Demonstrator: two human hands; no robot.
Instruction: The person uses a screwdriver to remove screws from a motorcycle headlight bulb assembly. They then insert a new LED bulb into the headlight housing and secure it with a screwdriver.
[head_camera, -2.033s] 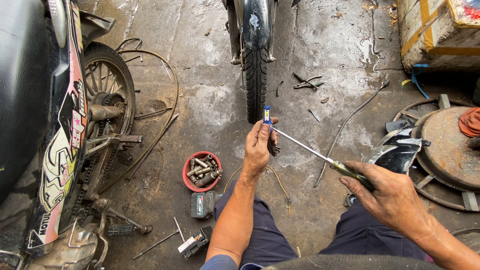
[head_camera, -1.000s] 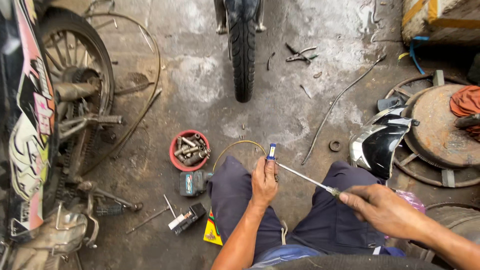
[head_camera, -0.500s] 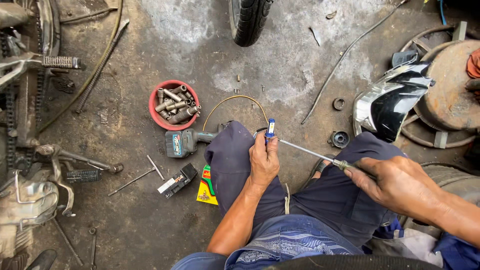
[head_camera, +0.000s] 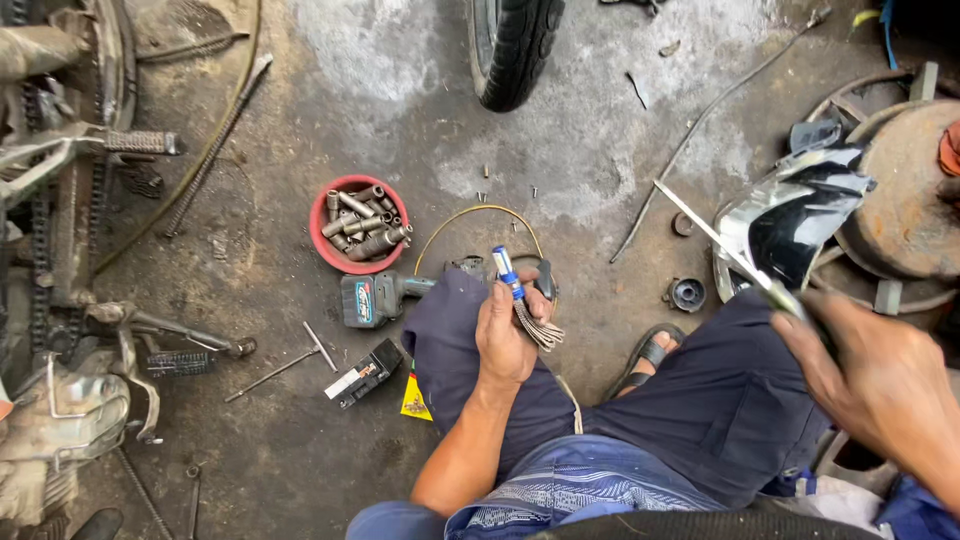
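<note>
Your right hand (head_camera: 880, 385) has drawn the long thin rod (head_camera: 715, 240) clear of the blue-capped tool (head_camera: 508, 272), which your left hand (head_camera: 508, 335) keeps clamped over your knee. Both grips are closed, so the two pieces are now separate, rod raised toward the black fairing (head_camera: 790, 215).

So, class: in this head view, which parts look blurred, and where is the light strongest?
Head view: the right hand and its thin metal rod are motion-smeared; the left hand and red bowl of sockets are sharp; even daylight, brightest on the pale concrete near the tyre.
</note>
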